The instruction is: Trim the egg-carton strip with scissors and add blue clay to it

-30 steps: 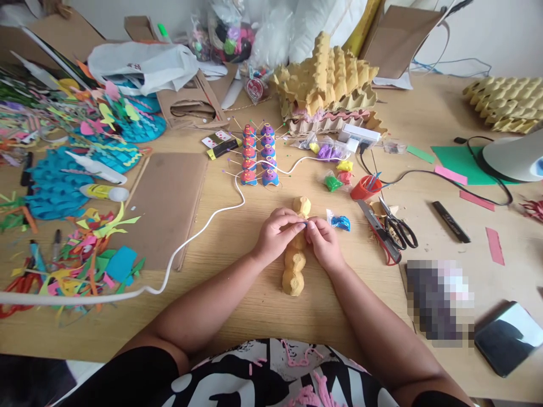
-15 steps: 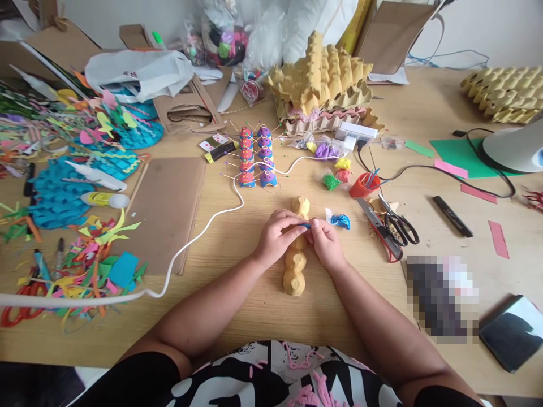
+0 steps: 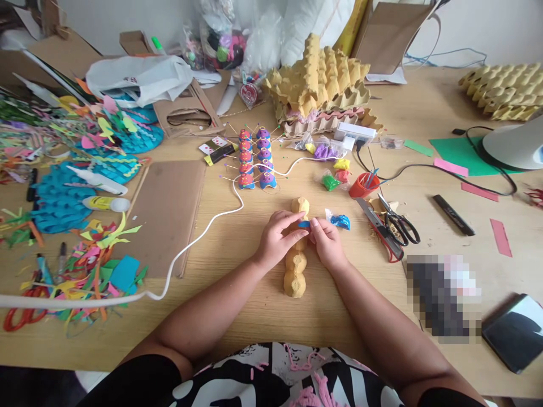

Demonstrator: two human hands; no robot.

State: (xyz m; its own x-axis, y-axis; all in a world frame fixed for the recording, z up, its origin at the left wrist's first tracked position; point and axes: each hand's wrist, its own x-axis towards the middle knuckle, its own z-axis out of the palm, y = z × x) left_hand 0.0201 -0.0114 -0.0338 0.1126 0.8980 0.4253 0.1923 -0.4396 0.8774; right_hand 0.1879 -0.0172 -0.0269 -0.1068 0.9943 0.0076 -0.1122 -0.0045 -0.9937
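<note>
A small piece of blue clay [image 3: 304,224] is pinched at its right end by my right hand [image 3: 326,243]. My left hand [image 3: 279,237] is beside it, thumb and forefinger apart around the clay's left end. Both hands are above a yellow egg-carton strip [image 3: 295,271], whose middle they partly hide. Just right of my right hand lies a plastic bag of blue clay [image 3: 340,221]. Beyond the strip stand two painted egg-carton pieces, one red and blue [image 3: 246,158], the other purple and blue [image 3: 264,157], with pins sticking out.
Scissors [image 3: 401,223], a cutter [image 3: 382,232] and a red cup [image 3: 363,185] are on the right. A white cable [image 3: 203,220] crosses in front of a cardboard sheet [image 3: 167,215] at left. Egg trays [image 3: 322,85] are stacked behind; paper scraps [image 3: 93,271] lie far left.
My left thumb and forefinger have spread apart, showing more of the blue clay. My right hand keeps its pinch, nearly in the same place.
</note>
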